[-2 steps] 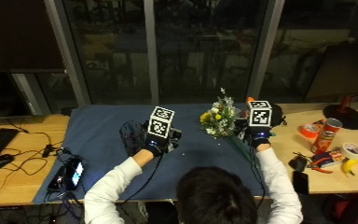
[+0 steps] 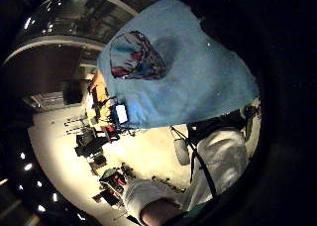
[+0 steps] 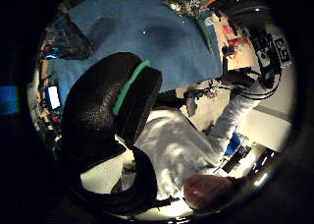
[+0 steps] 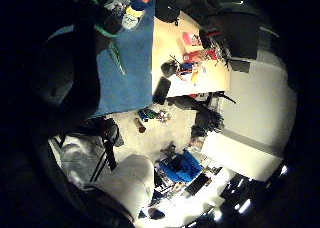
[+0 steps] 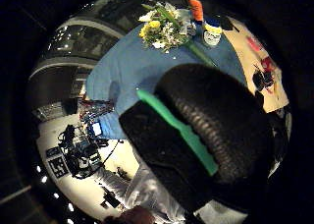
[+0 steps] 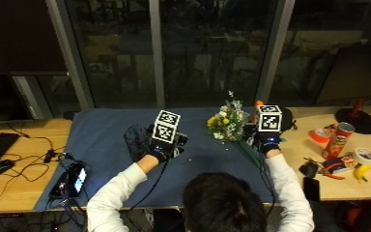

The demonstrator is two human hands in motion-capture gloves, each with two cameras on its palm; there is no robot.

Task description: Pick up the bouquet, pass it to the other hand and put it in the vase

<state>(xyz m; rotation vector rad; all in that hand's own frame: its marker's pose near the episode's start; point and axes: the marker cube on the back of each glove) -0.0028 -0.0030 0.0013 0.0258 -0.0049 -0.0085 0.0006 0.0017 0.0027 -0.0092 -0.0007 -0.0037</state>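
Bare blue cloth (image 6: 108,140) separates vase (image 6: 137,140) and bouquet (image 6: 227,121).

overhead rear view and four palm views share the blue cloth (image 6: 108,140).

Table cover (image 6: 108,140) – matt blue cloth; tabletop (image 6: 18,188) – smooth wood.
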